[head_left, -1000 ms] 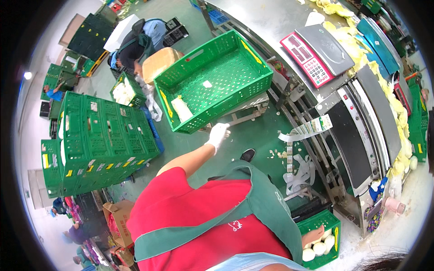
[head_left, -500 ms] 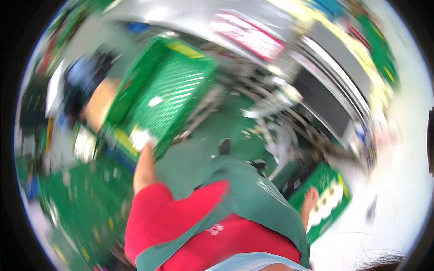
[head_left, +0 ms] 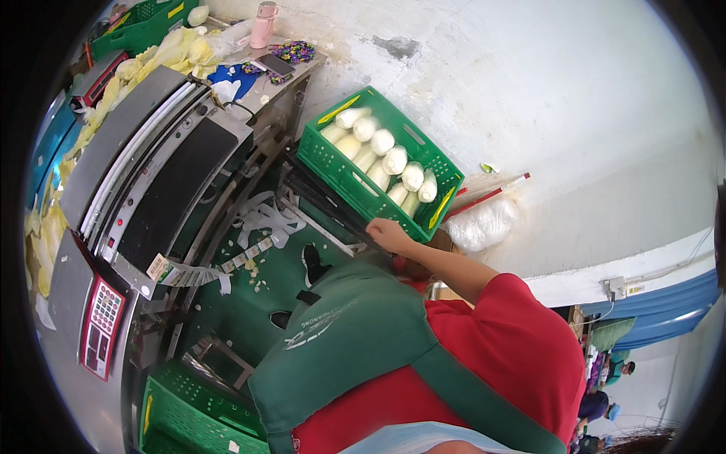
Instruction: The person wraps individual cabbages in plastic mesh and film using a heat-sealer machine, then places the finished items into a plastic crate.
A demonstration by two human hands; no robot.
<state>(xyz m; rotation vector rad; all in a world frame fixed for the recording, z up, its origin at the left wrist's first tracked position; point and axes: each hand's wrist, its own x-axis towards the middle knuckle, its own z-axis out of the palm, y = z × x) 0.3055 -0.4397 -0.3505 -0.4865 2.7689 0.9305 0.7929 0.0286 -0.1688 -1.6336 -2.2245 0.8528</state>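
My right hand (head_left: 389, 234) reaches out at the near side of a green plastic crate (head_left: 355, 184). Its fingers are curled in, and I make out nothing held in them. Whether they touch the crate's wall I cannot tell. Inside the crate lie several long, pale, stick-shaped vegetables (head_left: 382, 141), seemingly in clear wrap, their white ends up. The crate rests above a black slatted thing (head_left: 329, 198) against the wall. My left hand is out of view.
On the left stand a wrapping machine (head_left: 178, 174) and a red-framed scale panel (head_left: 102, 327). A label strip (head_left: 189, 274) hangs there. Another green crate (head_left: 200, 412) is low down. A pink flask (head_left: 263, 25) and phone (head_left: 274, 66) lie on the bench; a clear plastic bundle (head_left: 484, 223) sits by the wall.
The view has turned right, toward the crate of vegetables. My left hand, earlier at another green crate beside something white, has left the view. My right hand stays near the vegetable crate.
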